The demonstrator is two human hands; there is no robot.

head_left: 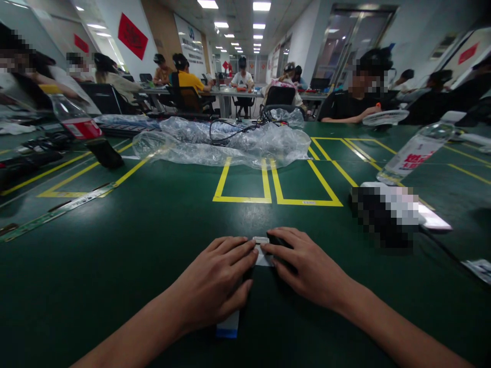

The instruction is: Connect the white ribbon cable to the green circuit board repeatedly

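Note:
My left hand and my right hand meet over the dark green table, fingertips closed in from both sides on a small white connector piece. A pale flat ribbon cable shows just below it. Under my left hand a white strip with a blue end sticks out toward me; whether it is the same cable is hidden. My left thumb stands apart from the other fingers. Beneath my right index finger lies something dark, too shadowed to name.
Crumpled clear plastic wrap with black cables lies ahead, near yellow tape outlines. A long narrow circuit board and a cola bottle are left; a clear bottle and a phone right. Several people sit beyond.

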